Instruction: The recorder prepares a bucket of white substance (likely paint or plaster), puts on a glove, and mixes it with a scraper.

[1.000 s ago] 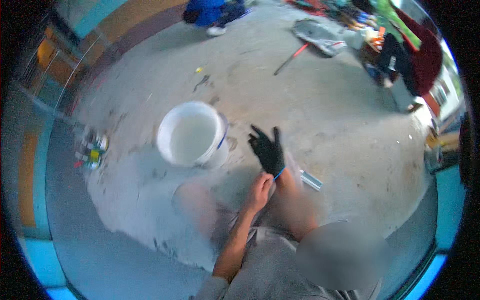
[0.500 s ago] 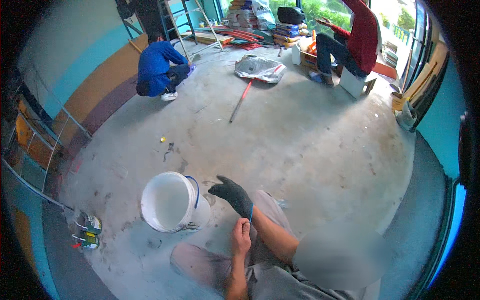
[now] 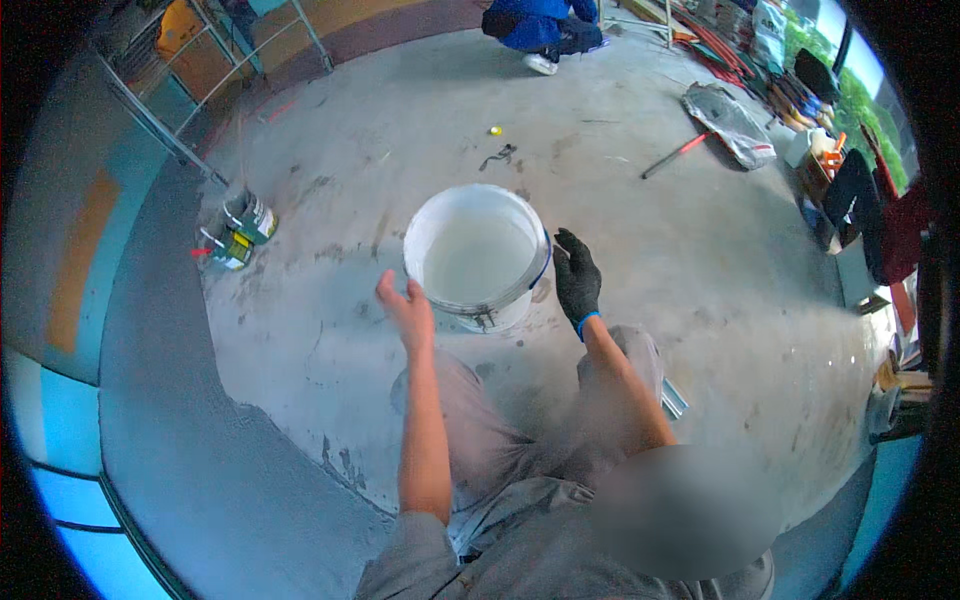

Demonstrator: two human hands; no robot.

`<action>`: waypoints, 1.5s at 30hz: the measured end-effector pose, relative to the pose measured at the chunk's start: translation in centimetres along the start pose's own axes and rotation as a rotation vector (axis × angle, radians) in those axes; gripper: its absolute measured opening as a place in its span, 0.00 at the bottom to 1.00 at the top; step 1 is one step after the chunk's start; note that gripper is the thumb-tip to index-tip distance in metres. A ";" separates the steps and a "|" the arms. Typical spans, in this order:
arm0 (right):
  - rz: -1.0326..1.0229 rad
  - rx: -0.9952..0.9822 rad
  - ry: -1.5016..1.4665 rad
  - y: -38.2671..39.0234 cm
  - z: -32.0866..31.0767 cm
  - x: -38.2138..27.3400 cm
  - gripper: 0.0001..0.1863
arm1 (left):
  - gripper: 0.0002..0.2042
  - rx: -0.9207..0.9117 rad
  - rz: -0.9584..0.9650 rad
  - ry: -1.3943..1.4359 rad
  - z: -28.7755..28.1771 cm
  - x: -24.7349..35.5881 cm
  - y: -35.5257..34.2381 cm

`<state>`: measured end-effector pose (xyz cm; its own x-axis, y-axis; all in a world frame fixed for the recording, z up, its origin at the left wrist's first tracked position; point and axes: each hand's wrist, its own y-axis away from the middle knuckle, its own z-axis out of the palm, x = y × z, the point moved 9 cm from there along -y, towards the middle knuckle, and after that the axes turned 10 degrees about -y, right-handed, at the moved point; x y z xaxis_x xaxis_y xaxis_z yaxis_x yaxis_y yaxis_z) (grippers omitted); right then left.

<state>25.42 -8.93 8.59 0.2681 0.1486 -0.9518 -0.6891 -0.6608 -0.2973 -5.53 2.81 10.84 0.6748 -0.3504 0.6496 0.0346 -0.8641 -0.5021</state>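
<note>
Grey floor [image 3: 740, 290] bears labelled cans [image 3: 256, 217] and a white bucket [image 3: 510, 312], left fingers [image 3: 387, 290] and gloved right fingers [image 3: 573, 250] parted beside it.

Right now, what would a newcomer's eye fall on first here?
Probably the open white bucket at centre, with the bare left hand by its left side and the black-gloved right hand by its right. Next, the crouching co-worker in blue at the top edge, then two cans at left.

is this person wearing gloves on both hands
No, the right hand wears a dark glove, but the left hand is bare.
</note>
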 end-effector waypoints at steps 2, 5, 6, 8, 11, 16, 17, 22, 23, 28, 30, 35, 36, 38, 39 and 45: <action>-0.042 -0.044 0.271 1.5 2.0 0.2 0.23 | 0.23 -0.040 -0.252 -0.065 0.6 -5.0 -0.7; 0.074 -0.074 0.215 4.0 4.8 1.0 0.32 | 0.27 -0.175 -0.386 0.041 3.3 -7.1 -0.9; -0.039 -0.030 0.274 4.2 5.2 1.3 0.32 | 0.27 -0.185 -0.385 0.055 4.4 -7.0 -1.6; -0.051 0.040 0.313 5.1 6.4 1.7 0.33 | 0.30 -0.336 -0.416 0.322 7.3 -8.3 -2.7; -0.018 0.076 0.312 4.9 6.1 2.7 0.33 | 0.29 -0.384 -0.384 0.334 9.1 -6.5 -4.7; 0.032 0.079 0.196 4.5 6.4 2.2 0.31 | 0.23 -0.553 -0.321 0.489 12.6 -7.9 -8.5; 0.024 0.096 0.156 4.5 6.7 2.1 0.30 | 0.22 -0.577 -0.315 0.556 13.1 -8.4 -8.6; -0.014 0.223 0.117 3.5 5.9 2.8 0.28 | 0.21 -0.623 -0.477 0.760 14.5 -7.6 -7.7; -0.049 0.235 0.107 3.2 5.8 2.5 0.28 | 0.21 -0.615 -0.506 0.759 14.1 -7.9 -7.2; -0.043 0.036 -0.072 -3.7 4.0 5.1 0.27 | 0.22 -0.502 -0.532 0.787 12.2 -5.0 -3.1; 0.014 -0.060 -0.100 -6.9 3.2 6.3 0.27 | 0.24 -0.318 -0.621 0.769 11.5 -4.0 -0.3; 0.072 -0.359 -0.105 -13.1 5.5 7.5 0.25 | 0.25 -0.236 -0.644 0.705 10.4 -2.7 2.6; -0.002 -0.471 0.144 -14.2 7.1 6.7 0.24 | 0.25 -0.214 -0.627 0.727 10.4 -2.9 2.6; -0.083 -0.578 0.395 -15.7 9.3 6.1 0.23 | 0.24 -0.199 -0.611 0.739 10.4 -1.9 2.2; -0.204 -0.604 0.493 -16.1 10.3 5.7 0.22 | 0.24 -0.190 -0.598 0.721 10.3 -1.8 2.1; -1.155 -0.921 0.410 -8.7 17.8 -1.7 0.15 | 0.25 -0.045 -0.561 0.644 6.8 -2.6 2.8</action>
<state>18.95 9.66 11.49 0.6154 0.7805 -0.1096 0.6214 -0.5661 -0.5417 -2.18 3.73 3.90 0.0158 0.0085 0.9998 0.1996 -0.9799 0.0051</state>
